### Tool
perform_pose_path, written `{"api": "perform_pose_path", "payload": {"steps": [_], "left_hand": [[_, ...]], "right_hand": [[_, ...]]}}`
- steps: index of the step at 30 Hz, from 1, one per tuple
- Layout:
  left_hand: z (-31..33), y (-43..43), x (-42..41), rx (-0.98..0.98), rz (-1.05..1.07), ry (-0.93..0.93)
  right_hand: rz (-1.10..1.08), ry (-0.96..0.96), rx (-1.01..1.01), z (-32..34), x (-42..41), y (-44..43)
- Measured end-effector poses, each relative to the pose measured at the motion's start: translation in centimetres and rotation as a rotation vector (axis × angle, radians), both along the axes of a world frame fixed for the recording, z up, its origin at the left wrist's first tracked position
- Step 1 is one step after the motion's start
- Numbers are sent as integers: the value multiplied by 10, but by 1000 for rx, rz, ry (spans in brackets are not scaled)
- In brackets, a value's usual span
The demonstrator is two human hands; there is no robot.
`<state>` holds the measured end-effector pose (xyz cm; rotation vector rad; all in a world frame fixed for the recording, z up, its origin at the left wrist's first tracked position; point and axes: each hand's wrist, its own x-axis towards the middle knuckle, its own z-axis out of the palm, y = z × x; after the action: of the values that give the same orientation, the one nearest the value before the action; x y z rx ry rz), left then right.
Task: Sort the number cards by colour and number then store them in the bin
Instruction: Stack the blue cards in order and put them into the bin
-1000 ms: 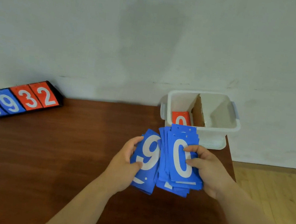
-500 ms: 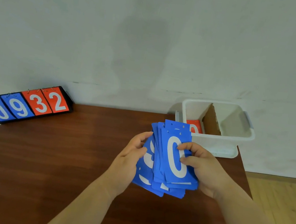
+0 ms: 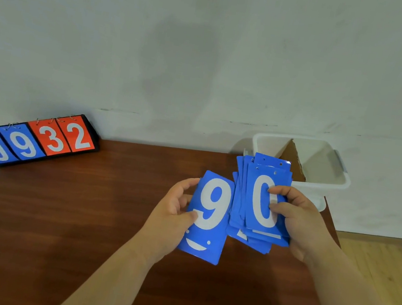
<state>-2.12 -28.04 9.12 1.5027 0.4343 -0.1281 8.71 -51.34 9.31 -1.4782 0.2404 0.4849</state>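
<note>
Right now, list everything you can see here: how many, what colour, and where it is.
9 card: one, blue with a white digit, held above the table, left of the stack.
Card stack: several (exact count unclear), blue, 0 on top, held in front of the bin.
Bin: one, white, far right of the table by the wall.
Divider: one, brown cardboard, inside the bin.
Scoreboard: one, black stand showing blue 0 and 9, red 3 and 2, far left of the table.
Table: one, dark brown wood.
Floor: light wood, at right.
Left grip: one hand, holds the 9 card.
Right grip: one hand, holds the card stack.
</note>
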Motion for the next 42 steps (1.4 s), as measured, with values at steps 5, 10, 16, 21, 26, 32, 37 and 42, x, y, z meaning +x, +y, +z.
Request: {"api": "perform_pose_path", "payload": {"steps": [5, 10, 16, 21, 26, 32, 37, 42], "left_hand": [[-5, 8, -4, 58, -47, 20], [-8, 11, -5, 91, -82, 30], [-10, 7, -4, 63, -47, 14], [-9, -3, -1, -21, -13, -45], [-10, -10, -2, -51, 40, -82], [-14, -29, -4, -41, 54, -113], [-20, -32, -3, 53, 166, -136], [-25, -37, -4, 64, 141, -153]], "right_hand": [[43, 6, 36, 3, -2, 3], [82, -8, 76, 7, -6, 8], [154, 4, 57, 7, -7, 13], [273, 12, -59, -3, -14, 26], [335, 50, -55, -6, -19, 34], [444, -22, -76, -8, -31, 51], [398, -80, 1, -9, -32, 48], [375, -43, -69, -24, -40, 45]]}}
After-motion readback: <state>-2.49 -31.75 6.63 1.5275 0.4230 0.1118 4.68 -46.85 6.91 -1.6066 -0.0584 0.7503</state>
